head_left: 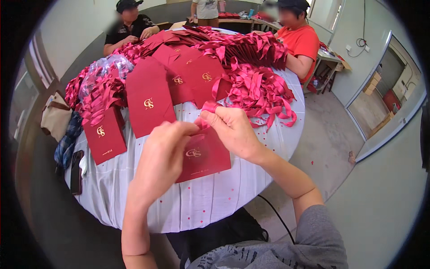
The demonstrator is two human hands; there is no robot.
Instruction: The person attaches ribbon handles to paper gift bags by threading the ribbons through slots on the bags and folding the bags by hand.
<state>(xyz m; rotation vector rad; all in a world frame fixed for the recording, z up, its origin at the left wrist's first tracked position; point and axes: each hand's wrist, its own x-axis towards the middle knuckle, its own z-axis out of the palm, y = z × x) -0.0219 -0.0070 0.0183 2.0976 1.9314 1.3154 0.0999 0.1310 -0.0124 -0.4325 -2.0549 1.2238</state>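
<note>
My right hand [234,133] pinches a pinkish-red satin ribbon [210,106] between thumb and fingers, with a loop of it standing above the fingertips. Close beside it, my left hand [161,157] is closed, its fingertips meeting at the lower part of the same ribbon. Beneath both hands a dark red paper bag [210,163] with a gold emblem lies flat on the table, partly covered by my fingers. Just beyond my right hand lies a heap of loose ribbons [264,92].
The round table [109,197] has a whitish cloth dotted with small red discs. More red bags [148,96] and ribboned stacks [251,47] cover its far side. A phone [77,172] rests at the left edge. Two people sit across; a person stands further back.
</note>
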